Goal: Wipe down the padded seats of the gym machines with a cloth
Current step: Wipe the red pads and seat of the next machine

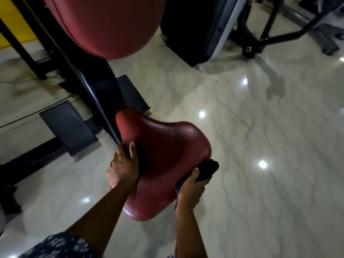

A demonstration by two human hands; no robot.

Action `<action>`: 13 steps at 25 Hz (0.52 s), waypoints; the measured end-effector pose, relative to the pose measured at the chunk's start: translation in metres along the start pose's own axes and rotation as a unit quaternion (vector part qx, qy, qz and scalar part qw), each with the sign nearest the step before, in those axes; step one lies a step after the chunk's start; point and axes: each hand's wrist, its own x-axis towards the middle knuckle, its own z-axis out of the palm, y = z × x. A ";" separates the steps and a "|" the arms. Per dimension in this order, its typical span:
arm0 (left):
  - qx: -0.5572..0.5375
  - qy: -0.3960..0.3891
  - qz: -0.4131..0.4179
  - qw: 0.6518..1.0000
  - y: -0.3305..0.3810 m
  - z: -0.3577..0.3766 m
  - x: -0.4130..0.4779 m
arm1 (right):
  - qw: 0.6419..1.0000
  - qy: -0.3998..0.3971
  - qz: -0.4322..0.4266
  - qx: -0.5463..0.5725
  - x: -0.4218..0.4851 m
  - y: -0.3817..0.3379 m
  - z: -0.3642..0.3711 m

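At the right rim of the red padded seat [163, 146], a dark cloth [206, 170] is bunched and pressed against the edge. It is held by the right hand [189, 187], whose fingers are curled round it with the thumb on top. Part of the cloth hangs below the hand, beside the seat's underside. The left hand [122, 168] is laid on the opposite, left edge of the seat. Its thumb is stretched flat over the top surface and the visible finger is straight, pointing toward the black frame [96, 86]. Nothing is held in it, and the seat appears to be steadied by it.

The step in hand is judged to be the wiping of this seat's side rim. A faint wet sheen is seen across the top, which suggests that the upper surface is largely done.

For the next move, the cloth would need to be drawn along the rim toward the near, rounded end. Pressure would have to follow the curve while the seat is braced from the left. The larger red back pad [104, 23] above is judged to be the surface due afterwards. It is shown only in part, so its state cannot be told. Dark foot plates [68, 125] lie on the glossy marble floor [260, 127] beside the frame.
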 end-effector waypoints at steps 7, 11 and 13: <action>-0.232 -0.145 -0.005 0.962 -0.036 -0.025 0.003 | 0.961 0.099 -0.187 -0.179 -0.093 0.068 0.034; -0.297 -0.176 -0.099 0.934 -0.066 -0.036 -0.014 | 0.854 0.061 -0.341 -0.388 -0.130 0.081 0.034; -0.331 -0.178 -0.127 0.918 -0.071 -0.039 -0.021 | 0.769 -0.002 -0.461 -0.444 -0.119 0.074 0.026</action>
